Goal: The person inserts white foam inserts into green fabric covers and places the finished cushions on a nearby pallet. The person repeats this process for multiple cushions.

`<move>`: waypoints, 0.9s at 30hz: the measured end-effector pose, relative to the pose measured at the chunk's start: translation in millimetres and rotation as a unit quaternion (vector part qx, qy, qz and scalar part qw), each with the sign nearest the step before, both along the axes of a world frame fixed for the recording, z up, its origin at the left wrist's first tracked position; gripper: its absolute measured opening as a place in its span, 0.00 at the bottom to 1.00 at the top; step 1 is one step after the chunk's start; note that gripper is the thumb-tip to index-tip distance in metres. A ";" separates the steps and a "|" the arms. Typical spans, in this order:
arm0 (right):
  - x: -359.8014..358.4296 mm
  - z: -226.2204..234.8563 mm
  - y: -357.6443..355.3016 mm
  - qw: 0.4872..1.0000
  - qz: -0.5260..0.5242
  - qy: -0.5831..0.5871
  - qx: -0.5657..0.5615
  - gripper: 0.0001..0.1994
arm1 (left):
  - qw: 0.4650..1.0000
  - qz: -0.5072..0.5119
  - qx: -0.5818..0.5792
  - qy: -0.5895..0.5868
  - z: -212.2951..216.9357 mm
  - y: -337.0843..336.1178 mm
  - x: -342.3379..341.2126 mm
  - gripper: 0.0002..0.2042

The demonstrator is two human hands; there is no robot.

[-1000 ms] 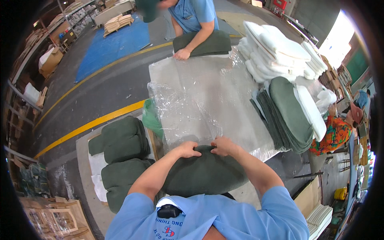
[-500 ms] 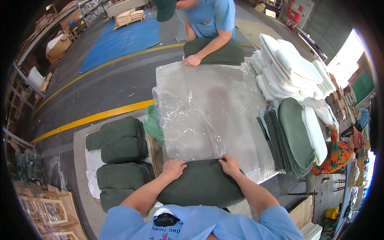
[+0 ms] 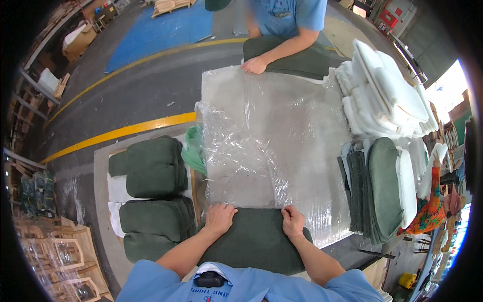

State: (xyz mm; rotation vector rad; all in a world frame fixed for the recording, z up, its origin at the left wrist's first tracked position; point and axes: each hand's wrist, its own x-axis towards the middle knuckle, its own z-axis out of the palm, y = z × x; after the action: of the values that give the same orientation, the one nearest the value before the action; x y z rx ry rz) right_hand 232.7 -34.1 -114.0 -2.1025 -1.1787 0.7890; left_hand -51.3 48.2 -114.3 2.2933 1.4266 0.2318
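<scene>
A dark green fabric cushion cover [image 3: 254, 239] lies at the near edge of the table, close to my body. My left hand [image 3: 220, 219] grips its far left corner with curled fingers. At the far right corner, my right hand [image 3: 293, 221] pinches the same edge between thumb and fingers. The cover's near part is partly hidden by my arms and shirt. Beneath its far edge spreads the table [image 3: 282, 136], wrapped in clear plastic film.
Green cushion stacks [image 3: 156, 166] rest on a low board at left. On the right stand dark green covers [image 3: 385, 189] and a pile of white padding [image 3: 385, 95]. Across the table, a co-worker's hand [image 3: 255, 65] holds another green piece [image 3: 302, 58]. A green plastic bag [image 3: 193, 151] hangs at the table's left edge.
The view has shifted, so the table and stacks sit differently in the picture. Both my hands keep their hold on the cover's far corners, and its edge looks straighter between them.
</scene>
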 end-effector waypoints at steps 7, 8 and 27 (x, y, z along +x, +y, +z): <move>2.0 26.5 6.5 0.992 0.105 -0.065 -0.020 0.14 | 0.995 -0.039 0.091 -0.020 24.3 6.8 0.9 0.14; 0.0 38.1 4.6 0.990 0.126 -0.069 -0.011 0.17 | 0.992 -0.042 0.119 -0.024 37.9 5.8 2.2 0.14; -44.7 45.5 -47.8 0.880 0.426 -0.157 -0.142 0.37 | 0.960 -0.158 -0.213 0.091 34.0 -63.0 0.1 0.33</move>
State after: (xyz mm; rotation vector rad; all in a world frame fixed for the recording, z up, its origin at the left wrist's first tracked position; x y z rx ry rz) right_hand 187.9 -81.9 -68.4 -1.9301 -2.3689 1.0592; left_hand -51.2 -14.8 -80.3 2.1688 1.0376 -0.3580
